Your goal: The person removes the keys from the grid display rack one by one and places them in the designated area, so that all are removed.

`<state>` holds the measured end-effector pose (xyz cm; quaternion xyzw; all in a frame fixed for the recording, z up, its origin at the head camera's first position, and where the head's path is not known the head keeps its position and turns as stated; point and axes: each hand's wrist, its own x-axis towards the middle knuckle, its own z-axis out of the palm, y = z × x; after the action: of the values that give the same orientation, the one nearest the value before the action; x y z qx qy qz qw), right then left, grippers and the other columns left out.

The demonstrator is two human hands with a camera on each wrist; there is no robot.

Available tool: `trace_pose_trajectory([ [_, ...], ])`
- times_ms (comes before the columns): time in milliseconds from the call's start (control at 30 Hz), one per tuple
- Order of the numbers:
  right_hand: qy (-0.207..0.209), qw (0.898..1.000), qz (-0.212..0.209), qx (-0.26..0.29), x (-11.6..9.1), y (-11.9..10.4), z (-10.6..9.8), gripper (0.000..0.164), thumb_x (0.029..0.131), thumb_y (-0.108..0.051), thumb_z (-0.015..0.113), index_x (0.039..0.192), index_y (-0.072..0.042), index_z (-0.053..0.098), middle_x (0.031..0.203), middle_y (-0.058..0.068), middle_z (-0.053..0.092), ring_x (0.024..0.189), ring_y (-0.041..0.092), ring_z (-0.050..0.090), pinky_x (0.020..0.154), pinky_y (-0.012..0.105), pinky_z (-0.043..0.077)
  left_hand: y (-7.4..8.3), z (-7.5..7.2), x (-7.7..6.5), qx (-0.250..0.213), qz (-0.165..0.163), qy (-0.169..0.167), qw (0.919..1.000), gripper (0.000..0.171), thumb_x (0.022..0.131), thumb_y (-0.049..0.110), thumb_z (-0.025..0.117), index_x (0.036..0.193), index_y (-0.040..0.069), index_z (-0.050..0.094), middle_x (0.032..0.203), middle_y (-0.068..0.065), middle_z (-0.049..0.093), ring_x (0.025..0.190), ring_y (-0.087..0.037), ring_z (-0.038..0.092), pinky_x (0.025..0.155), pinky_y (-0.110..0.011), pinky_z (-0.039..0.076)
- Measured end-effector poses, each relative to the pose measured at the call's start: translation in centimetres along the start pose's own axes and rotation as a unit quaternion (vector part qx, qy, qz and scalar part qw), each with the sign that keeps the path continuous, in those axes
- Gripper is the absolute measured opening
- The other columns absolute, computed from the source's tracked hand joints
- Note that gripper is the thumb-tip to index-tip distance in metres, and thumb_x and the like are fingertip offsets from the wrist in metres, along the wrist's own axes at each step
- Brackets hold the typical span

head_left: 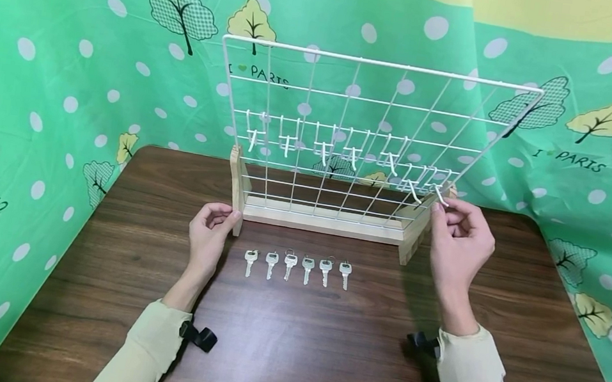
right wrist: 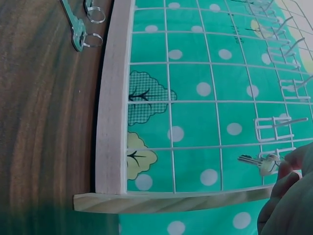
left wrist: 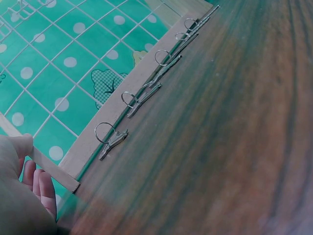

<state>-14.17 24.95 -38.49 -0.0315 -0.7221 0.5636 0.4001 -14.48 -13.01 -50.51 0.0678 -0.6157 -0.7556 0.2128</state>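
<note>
A white wire grid rack (head_left: 383,64) stands in a wooden base (head_left: 325,224) on the table, with several white hooks (head_left: 321,148) hung on it. At the rack's left side, my left hand (head_left: 209,233) grips the upright wooden leg (head_left: 240,192) between thumb and fingers. My right hand (head_left: 461,240) is up at the rightmost hook (head_left: 440,197). Its thumb and fingertips pinch the ring end of a silver key (right wrist: 268,164), whose blade points away from the fingers in the right wrist view. The fingers partly hide the ring.
Several silver keys (head_left: 289,266) with rings lie in a row on the brown wooden table (head_left: 284,356), just in front of the base. Behind the table hangs a green dotted cloth (head_left: 82,84). The right wooden leg (head_left: 408,246) stands below my right hand.
</note>
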Motion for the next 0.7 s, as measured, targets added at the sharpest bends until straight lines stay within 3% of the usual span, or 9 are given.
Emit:
trace_pose_trajectory([
  [367,0.007,1.000,-0.010,0.019,0.3,-1.7,0.9,0.019,0.095,0.004,0.080,0.109,0.015,0.076,0.071,-0.012,0.064,0.057,-0.004,0.052,0.052,0.009,0.038,0.0,0.0,0.0,-0.004,-0.008,0.001,1.0000,0.013,0.095,-0.012,0.079,0.104,-0.010,0.069,0.090,0.007,0.073,0.084,-0.007,0.067,0.080,-0.016,0.054],
  [700,0.008,1.000,0.000,-0.011,0.5,-2.4,1.3,0.016,0.095,0.005,0.080,0.106,0.016,0.076,0.068,-0.017,0.061,0.055,-0.006,0.048,0.052,0.008,0.037,0.0,-0.1,-0.1,-0.002,-0.007,0.001,1.0000,0.015,0.095,-0.012,0.079,0.105,-0.013,0.068,0.090,0.007,0.072,0.085,-0.007,0.067,0.081,-0.016,0.054],
])
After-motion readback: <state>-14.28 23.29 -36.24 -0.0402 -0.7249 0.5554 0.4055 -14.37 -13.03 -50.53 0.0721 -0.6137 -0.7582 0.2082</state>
